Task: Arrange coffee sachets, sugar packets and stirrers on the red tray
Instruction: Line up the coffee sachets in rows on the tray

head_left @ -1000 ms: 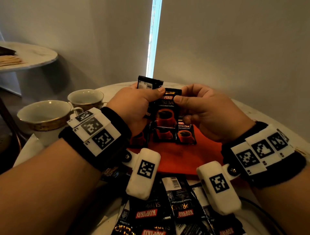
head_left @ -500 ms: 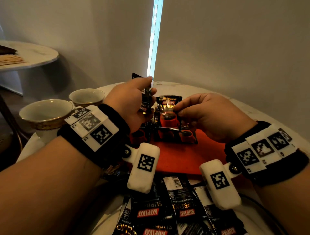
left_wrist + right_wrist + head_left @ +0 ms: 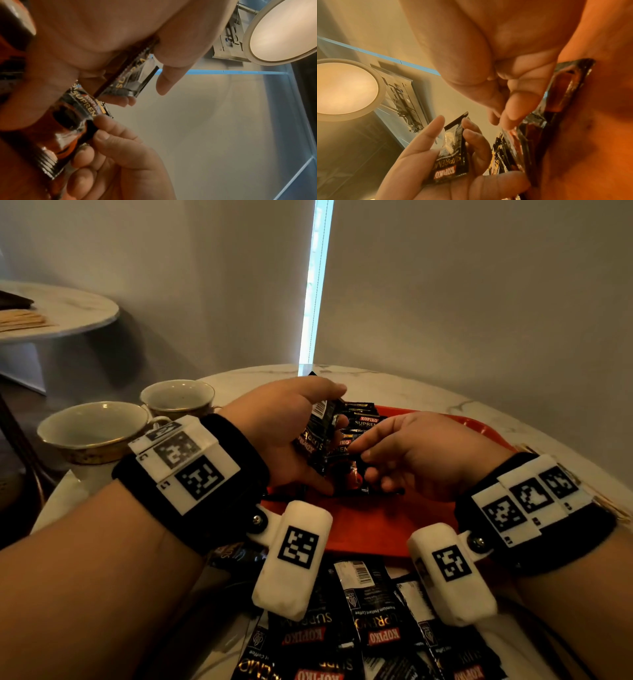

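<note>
Over the flat red plastic tray [image 3: 383, 529] at the centre of a white marble-topped round table [image 3: 428, 392], the left hand [image 3: 284, 433] grips a black foil coffee sachet [image 3: 317, 433] upright between thumb and fingers, while the right hand [image 3: 421, 453] pinches another black and red coffee sachet [image 3: 352, 470] lying on the tray. Loose black sachets [image 3: 373, 625] crowd the table at 6 o'clock; two gold-rimmed white china cups [image 3: 92, 429] stand at 9 o'clock.
</note>
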{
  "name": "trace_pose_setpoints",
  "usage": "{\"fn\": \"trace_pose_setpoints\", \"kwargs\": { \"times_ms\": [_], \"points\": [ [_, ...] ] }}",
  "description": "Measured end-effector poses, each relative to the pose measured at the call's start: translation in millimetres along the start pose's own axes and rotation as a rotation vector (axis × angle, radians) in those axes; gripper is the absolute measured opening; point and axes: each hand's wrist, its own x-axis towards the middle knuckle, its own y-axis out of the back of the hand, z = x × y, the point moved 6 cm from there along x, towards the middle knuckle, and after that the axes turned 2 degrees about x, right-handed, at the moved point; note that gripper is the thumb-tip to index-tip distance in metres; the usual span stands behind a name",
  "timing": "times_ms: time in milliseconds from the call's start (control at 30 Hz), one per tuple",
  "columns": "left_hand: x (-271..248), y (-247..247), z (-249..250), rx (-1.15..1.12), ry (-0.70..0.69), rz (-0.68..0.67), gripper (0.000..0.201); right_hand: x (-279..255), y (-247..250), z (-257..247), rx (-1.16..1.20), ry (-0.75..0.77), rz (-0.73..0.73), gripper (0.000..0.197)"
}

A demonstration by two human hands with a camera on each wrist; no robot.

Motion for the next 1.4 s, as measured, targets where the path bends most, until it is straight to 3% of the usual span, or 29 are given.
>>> {"fn": "trace_pose_setpoints", "kwargs": {
  "times_ms": [467, 567, 733, 933, 1400],
  "points": [
    [14.4, 2.5, -9.0, -0.063, 0.0, 0.024, 0.026, -5.3, -8.4, -5.1, 0.0, 0.007, 0.041, 0.016],
    [16.1, 3.9, -9.8, -0.059, 0.006, 0.027, 0.026, -5.7, -8.9, -6.7, -0.034, -0.003, 0.057, 0.008],
    [17.6, 4.7, -10.5, -0.057, 0.017, 0.005, 0.032, -5.4, -5.4, -7.4, -0.06, 0.005, 0.096, 0.023],
    [15.4, 3.3, -10.5, -0.054, 0.009, 0.023, 0.031, -7.4, -2.1, -9.7, -0.038, 0.01, 0.103, 0.009],
    [3.4, 1.6, -5.3, -0.023, 0.003, 0.048, 0.029, -7.3, 1.6, -12.2, -0.015, 0.042, 0.068, 0.015]
  ]
}}
